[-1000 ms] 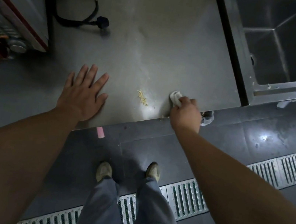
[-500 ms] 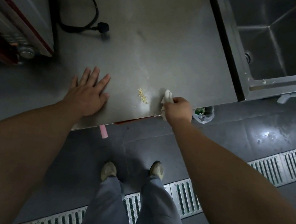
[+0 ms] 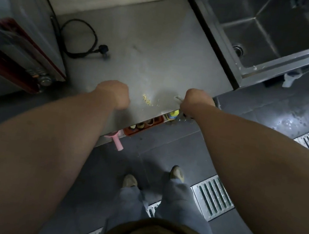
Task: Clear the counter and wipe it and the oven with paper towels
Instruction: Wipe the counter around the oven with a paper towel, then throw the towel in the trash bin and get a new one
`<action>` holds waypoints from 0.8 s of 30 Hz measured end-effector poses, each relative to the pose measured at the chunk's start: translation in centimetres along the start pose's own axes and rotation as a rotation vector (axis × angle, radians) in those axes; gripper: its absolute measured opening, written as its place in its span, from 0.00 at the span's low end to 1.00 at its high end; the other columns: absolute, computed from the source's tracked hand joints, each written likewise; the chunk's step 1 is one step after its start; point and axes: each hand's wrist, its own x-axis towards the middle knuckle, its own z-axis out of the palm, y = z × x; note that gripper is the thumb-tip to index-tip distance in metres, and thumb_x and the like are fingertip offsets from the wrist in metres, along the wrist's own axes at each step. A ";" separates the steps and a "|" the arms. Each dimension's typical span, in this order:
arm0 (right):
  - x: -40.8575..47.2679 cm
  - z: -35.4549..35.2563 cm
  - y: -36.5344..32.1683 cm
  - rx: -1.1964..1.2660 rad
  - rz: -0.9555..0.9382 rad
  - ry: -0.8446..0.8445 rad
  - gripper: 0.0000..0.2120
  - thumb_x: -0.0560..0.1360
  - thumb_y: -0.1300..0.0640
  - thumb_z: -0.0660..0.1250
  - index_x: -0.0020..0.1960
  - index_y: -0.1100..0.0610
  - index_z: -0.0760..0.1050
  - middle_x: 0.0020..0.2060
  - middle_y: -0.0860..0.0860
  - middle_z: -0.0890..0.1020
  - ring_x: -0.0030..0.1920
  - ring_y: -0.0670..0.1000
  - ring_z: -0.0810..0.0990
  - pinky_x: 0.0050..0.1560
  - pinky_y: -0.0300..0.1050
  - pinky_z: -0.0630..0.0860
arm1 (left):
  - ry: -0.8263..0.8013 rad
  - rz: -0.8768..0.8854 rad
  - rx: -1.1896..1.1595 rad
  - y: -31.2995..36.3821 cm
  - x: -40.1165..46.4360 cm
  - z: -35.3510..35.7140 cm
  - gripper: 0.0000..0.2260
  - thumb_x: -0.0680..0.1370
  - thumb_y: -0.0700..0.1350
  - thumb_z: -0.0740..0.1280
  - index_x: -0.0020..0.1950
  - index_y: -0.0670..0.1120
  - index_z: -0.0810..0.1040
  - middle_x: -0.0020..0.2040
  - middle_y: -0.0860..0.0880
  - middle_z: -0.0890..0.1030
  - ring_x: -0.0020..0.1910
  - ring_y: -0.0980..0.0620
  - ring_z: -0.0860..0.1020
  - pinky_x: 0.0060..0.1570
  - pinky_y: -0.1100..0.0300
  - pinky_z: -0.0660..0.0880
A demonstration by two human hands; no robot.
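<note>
Both hands sit at the front edge of the steel counter. The right hand is curled round a wadded paper towel, of which only a pale scrap pokes out on its inner side; holding it bunched probably gives a firm pad for scrubbing. Just left of that grip lies a small heap of yellowish crumbs, likely the next target. The left hand rests beyond the crumbs, its fingers hidden from this angle, so its grip cannot be told; it seems planted as a brace. The oven stands farther left, well apart.
</note>
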 end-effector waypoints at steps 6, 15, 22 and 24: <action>-4.1 -1.5 2.1 -0.039 0.087 -0.018 0.07 0.75 0.59 0.66 0.39 0.58 0.73 0.38 0.55 0.79 0.38 0.55 0.78 0.39 0.46 0.74 | -0.007 0.255 0.051 5.8 -3.3 0.0 0.13 0.78 0.51 0.61 0.56 0.47 0.79 0.51 0.48 0.79 0.48 0.46 0.77 0.42 0.55 0.71; -9.2 0.9 7.8 -0.012 0.171 -0.109 0.11 0.77 0.55 0.60 0.53 0.60 0.76 0.54 0.57 0.79 0.54 0.59 0.77 0.60 0.54 0.73 | -0.031 0.376 0.063 11.4 -5.8 1.5 0.14 0.79 0.52 0.62 0.60 0.48 0.78 0.51 0.46 0.80 0.48 0.46 0.78 0.42 0.55 0.71; -10.7 5.3 13.7 0.112 0.201 -0.146 0.22 0.80 0.39 0.58 0.39 0.56 0.69 0.41 0.55 0.77 0.44 0.57 0.75 0.46 0.47 0.71 | -0.084 0.365 0.094 15.0 -6.2 3.2 0.18 0.77 0.52 0.63 0.66 0.49 0.75 0.58 0.46 0.78 0.51 0.45 0.77 0.46 0.55 0.72; -11.3 6.1 16.1 0.181 0.243 -0.154 0.20 0.79 0.39 0.59 0.44 0.56 0.70 0.38 0.54 0.76 0.43 0.57 0.76 0.43 0.46 0.71 | -0.104 0.368 0.131 17.0 -6.5 3.2 0.19 0.77 0.52 0.64 0.67 0.49 0.75 0.61 0.45 0.78 0.55 0.44 0.78 0.47 0.55 0.72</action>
